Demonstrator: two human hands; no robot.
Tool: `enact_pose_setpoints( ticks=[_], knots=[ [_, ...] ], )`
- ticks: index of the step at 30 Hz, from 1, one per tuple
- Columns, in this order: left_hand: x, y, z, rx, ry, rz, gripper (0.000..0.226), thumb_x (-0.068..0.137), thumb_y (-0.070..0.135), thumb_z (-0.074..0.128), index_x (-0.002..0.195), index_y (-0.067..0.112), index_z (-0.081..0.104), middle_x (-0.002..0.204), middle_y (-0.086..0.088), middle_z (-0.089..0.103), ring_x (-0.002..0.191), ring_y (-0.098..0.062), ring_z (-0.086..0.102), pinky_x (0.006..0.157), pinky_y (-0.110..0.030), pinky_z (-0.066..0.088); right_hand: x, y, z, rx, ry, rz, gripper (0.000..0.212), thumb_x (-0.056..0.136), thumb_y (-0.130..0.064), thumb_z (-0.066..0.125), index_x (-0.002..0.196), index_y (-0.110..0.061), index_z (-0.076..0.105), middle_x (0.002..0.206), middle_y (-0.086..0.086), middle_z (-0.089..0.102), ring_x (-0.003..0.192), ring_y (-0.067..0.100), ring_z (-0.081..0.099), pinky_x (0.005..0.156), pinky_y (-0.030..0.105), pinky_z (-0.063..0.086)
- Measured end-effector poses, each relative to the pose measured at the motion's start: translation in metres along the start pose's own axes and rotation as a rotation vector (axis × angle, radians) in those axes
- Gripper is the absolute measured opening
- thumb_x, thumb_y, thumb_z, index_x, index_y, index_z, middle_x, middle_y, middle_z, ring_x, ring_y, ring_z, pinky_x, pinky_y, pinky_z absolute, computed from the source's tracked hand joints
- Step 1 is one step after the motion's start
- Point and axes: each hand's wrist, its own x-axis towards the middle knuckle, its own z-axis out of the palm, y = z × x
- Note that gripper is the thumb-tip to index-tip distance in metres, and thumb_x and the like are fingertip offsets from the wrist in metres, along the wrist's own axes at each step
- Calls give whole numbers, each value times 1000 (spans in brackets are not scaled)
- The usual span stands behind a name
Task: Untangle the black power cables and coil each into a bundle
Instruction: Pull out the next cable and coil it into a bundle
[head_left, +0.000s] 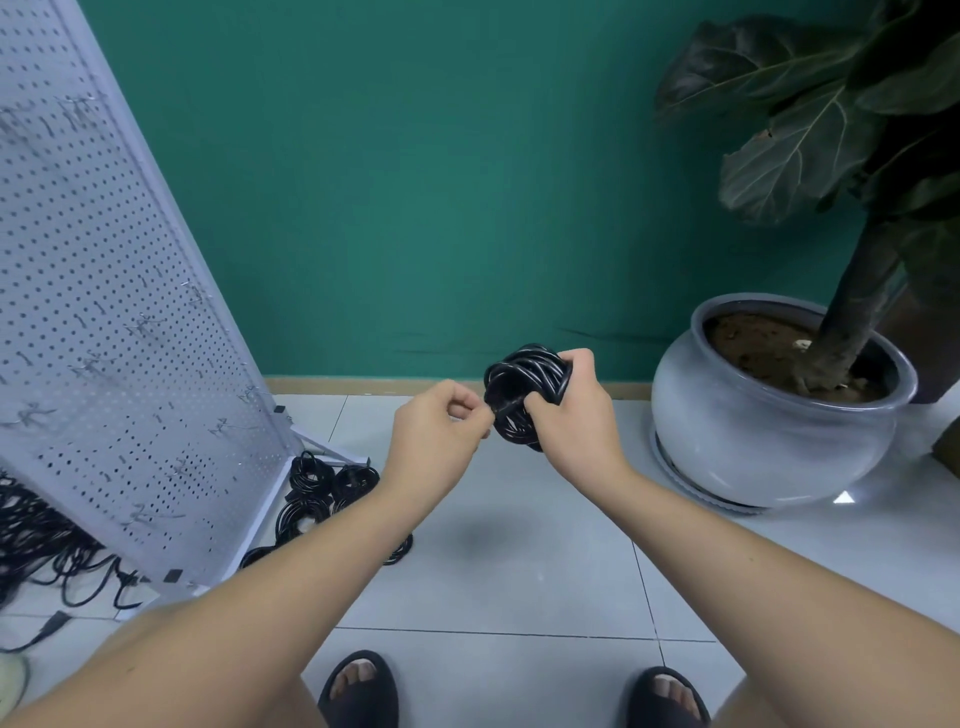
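Gripping the coil in curled fingers, the right hand holds it in the air above the floor, while the left hand pinches a strand at the coil's left edge. Down left, coiled bundles lie at the foot of a pegboard, with a loose tangle further left. A pot stands to the right.

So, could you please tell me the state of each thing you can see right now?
Held bundle: coiled, in both hands.
Right hand: grips the bundle.
Left hand: pinches a strand of it.
Other bundles: coiled, lying on the floor by the pegboard foot.
Loose cables: tangled, on the floor.
Plant pot: upright.
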Motion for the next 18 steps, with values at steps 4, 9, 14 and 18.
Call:
enact_pose_setpoints(
  ticks=[4, 9, 14, 18],
  knots=[
    [-2, 3, 1, 16, 3, 10, 17, 92, 36, 75, 90, 20, 69, 72, 7, 77, 73, -13, 77, 77, -46, 65, -1, -5, 3, 14, 12, -40, 35, 94, -10, 66, 119, -22, 44, 104, -7, 70, 98, 8, 65, 71, 16, 47],
    [2, 7, -2, -10, 37, -26, 29, 96, 29, 67, 75, 11, 73, 67, 0, 76, 69, -18, 76, 77, -45, 65, -4, -6, 7, -13, -8, -96, 35, 93, -10, 67, 116, -25, 44, 103, -9, 69, 97, 6, 65, 73, 23, 50],
    [2, 5, -5, -73, 31, -74, 22, 95, 26, 69, 78, 13, 75, 70, -1, 78, 74, -19, 78, 85, -43, 64, -6, -8, 8, -23, -20, -135, 36, 92, -8, 66, 116, -25, 44, 104, -8, 69, 99, 9, 64, 76, 25, 52],
    [4, 2, -7, -75, 30, 51, 12, 97, 28, 72, 87, 23, 75, 74, 5, 77, 77, -16, 76, 81, -40, 63, 2, -9, 2, 15, -13, -58, 34, 93, -10, 65, 120, -21, 46, 107, -6, 70, 100, 11, 66, 79, 30, 53]
  ],
)
